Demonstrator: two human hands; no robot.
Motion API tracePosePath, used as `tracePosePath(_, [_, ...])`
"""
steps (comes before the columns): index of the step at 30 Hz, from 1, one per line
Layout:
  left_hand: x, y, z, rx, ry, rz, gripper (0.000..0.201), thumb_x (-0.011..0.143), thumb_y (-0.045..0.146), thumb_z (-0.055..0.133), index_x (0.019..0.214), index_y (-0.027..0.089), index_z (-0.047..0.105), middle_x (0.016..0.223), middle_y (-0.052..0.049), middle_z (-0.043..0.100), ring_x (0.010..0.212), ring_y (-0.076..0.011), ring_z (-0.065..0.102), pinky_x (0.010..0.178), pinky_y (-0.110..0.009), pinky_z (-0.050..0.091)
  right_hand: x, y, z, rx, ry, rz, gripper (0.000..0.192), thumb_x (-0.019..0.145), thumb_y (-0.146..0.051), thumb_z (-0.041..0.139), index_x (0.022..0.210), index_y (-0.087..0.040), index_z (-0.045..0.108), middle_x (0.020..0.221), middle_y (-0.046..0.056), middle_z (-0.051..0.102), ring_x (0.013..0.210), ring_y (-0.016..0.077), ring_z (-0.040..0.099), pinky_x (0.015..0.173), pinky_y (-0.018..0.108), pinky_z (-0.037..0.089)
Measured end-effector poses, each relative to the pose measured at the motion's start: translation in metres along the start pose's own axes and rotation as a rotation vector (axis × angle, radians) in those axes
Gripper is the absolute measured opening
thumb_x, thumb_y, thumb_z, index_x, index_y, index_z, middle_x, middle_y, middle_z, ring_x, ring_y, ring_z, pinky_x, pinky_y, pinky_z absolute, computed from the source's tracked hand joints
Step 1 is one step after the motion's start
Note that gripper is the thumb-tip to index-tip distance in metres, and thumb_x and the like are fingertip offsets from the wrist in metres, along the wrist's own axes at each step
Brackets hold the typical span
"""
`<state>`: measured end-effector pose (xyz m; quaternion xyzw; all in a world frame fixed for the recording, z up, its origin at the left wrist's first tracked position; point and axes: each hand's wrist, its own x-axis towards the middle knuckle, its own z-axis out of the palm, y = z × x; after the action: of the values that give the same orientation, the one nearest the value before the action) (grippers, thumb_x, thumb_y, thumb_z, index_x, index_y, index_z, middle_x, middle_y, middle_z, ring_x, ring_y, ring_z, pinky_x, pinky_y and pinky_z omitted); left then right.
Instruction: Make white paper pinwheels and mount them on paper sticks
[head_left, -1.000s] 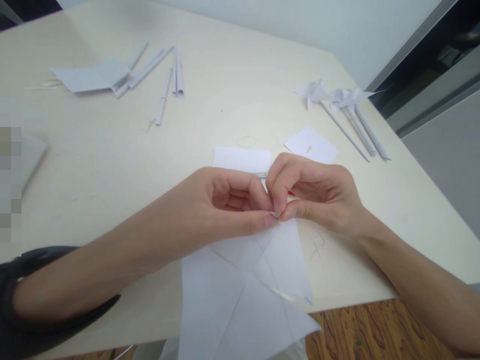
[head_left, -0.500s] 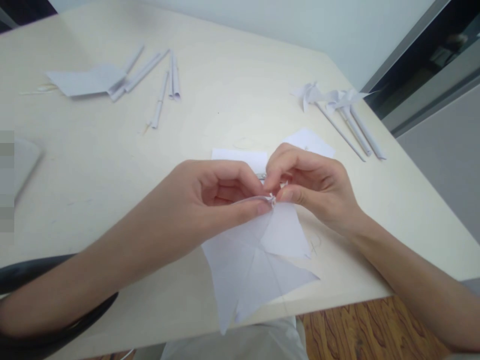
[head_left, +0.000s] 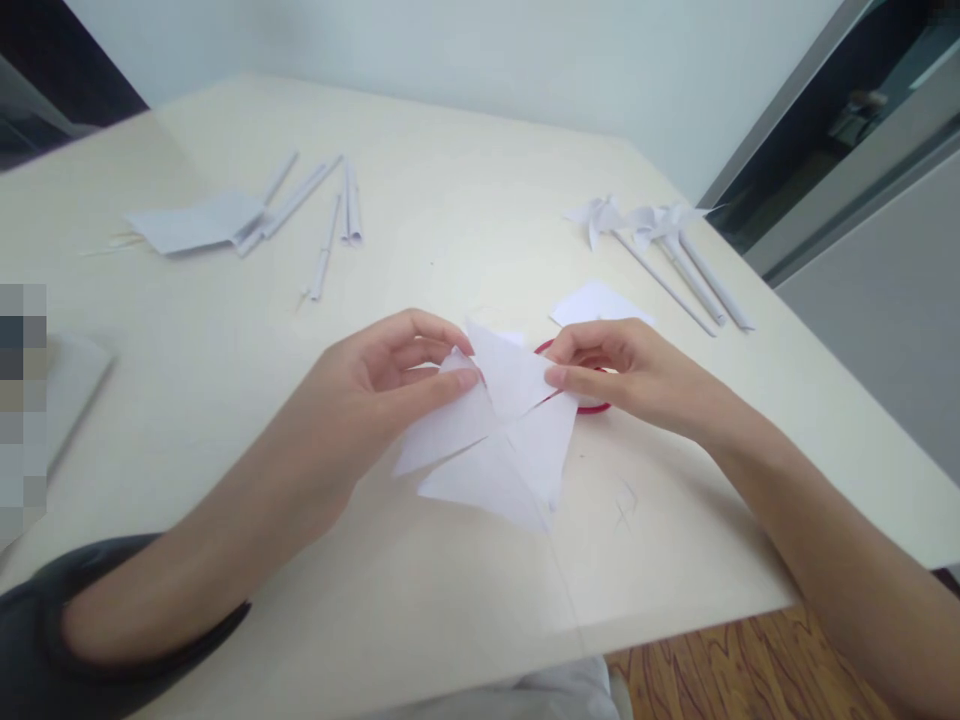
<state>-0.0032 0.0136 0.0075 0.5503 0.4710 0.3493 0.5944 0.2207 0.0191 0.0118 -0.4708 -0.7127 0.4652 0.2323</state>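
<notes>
A white paper square (head_left: 501, 440), slit inward from its corners, is stretched between my two hands above the table. My left hand (head_left: 405, 375) pinches its upper left flap between thumb and fingers. On the right edge, my right hand (head_left: 626, 375) pinches another flap the same way. The slits stop short of the centre, and the flaps lie spread apart. Behind my right hand, a pair of scissors shows its red handle (head_left: 592, 408); the blades are hidden. Another piece of white paper (head_left: 596, 300) lies just beyond that hand.
Two paper pinwheels (head_left: 600, 215) with rolled paper sticks (head_left: 686, 275) lie at the back right. Several paper rolls (head_left: 296, 210) and a folded sheet (head_left: 199, 222) are at the back left, beside thin sticks (head_left: 124, 243). The table's front edge (head_left: 675, 634) runs close to me.
Both hands have drawn apart, and the paper now lies flatter between them. It has turned and risen away from the front edge. The red scissor handles have come into view.
</notes>
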Motion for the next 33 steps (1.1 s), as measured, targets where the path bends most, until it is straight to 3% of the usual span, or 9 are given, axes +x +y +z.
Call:
tracePosePath(6, [0.007,-0.007,-0.006,0.097,0.039,0.019,0.015,0.075,0.036,0.066,0.083,0.024,0.064,0.089,0.001,0.068,0.077,-0.0144,0.061,0.059,-0.018,0.044,0.001,0.005,-0.003,0.029,-0.032,0.065,0.023,0.084,-0.038,0.054,0.073,-0.017,0.054,0.083,0.003,0.058,0.064,0.0104,0.047,0.052,0.023,0.034])
tracePosePath(15, [0.002,0.002,0.000,0.043,0.001,0.006,0.019,0.080,0.038,0.059,0.087,0.023,0.068,0.093,-0.003,0.069,0.085,-0.0186,0.062,0.070,-0.024,0.049,0.005,0.012,-0.005,0.095,-0.018,0.128,0.024,0.081,-0.037,0.056,0.071,-0.016,0.054,0.099,0.007,0.060,0.069,0.0112,0.050,0.054,0.025,0.035])
tracePosePath(21, [0.006,-0.001,-0.005,0.165,0.049,0.043,0.016,0.078,0.039,0.061,0.083,0.024,0.067,0.083,-0.001,0.067,0.077,-0.0169,0.058,0.061,-0.022,0.045,0.003,0.008,-0.005,0.170,-0.061,0.127,0.026,0.081,-0.041,0.056,0.073,-0.016,0.056,0.082,0.004,0.057,0.066,0.0109,0.049,0.052,0.023,0.034])
tracePosePath(26, [0.008,-0.003,-0.008,0.133,0.034,0.050,0.012,0.078,0.036,0.061,0.082,0.025,0.064,0.082,0.001,0.067,0.072,-0.0148,0.058,0.060,-0.021,0.043,-0.001,0.000,-0.006,0.301,-0.135,0.003,0.042,0.091,-0.049,0.037,0.084,-0.016,0.061,0.081,0.004,0.059,0.074,0.0117,0.054,0.060,0.023,0.038])
tracePosePath(33, [0.002,-0.001,0.002,0.146,-0.054,0.076,0.011,0.083,0.033,0.056,0.081,0.023,0.062,0.084,0.000,0.067,0.074,-0.0161,0.060,0.063,-0.023,0.044,0.003,-0.005,0.018,0.393,0.024,-0.052,0.013,0.085,-0.031,0.056,0.090,-0.019,0.057,0.078,-0.001,0.056,0.071,0.0091,0.053,0.062,0.021,0.039])
